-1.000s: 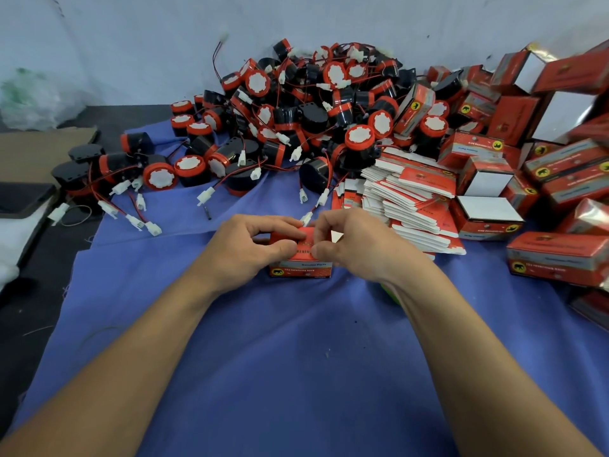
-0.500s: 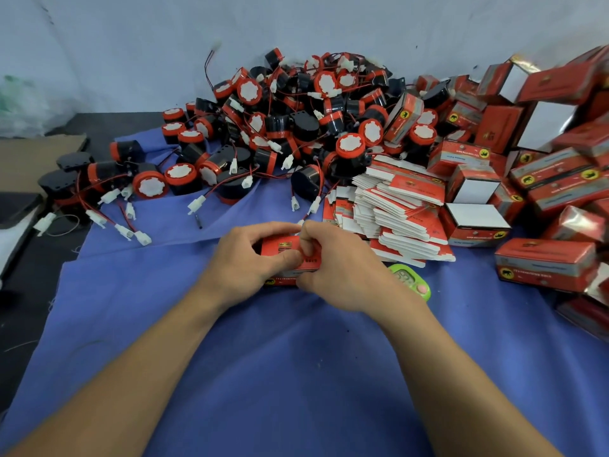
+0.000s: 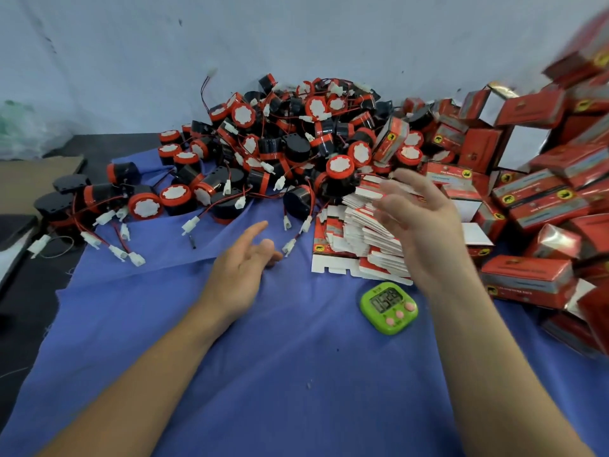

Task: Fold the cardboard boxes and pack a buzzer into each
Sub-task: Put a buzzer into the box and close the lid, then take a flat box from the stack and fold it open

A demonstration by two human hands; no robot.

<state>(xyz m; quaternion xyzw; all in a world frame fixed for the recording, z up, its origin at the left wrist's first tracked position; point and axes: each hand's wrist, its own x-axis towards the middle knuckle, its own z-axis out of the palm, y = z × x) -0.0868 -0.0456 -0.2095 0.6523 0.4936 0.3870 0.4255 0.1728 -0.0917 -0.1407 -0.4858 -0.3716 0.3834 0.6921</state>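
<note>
Our left hand point(image 3: 242, 268) and right hand point(image 3: 425, 225) hover with fingers released, holding nothing; the closed boxes point(image 3: 527, 278) hide their contents.

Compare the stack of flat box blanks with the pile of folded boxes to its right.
The flat blanks lie collapsed in a slumped, fanned stack; the folded boxes are full blocks, heaped loosely. The blanks show many white edges; the folded boxes mostly red faces. The right hand is over the blanks, not the folded boxes. Both have red print with a yellow badge.
</note>
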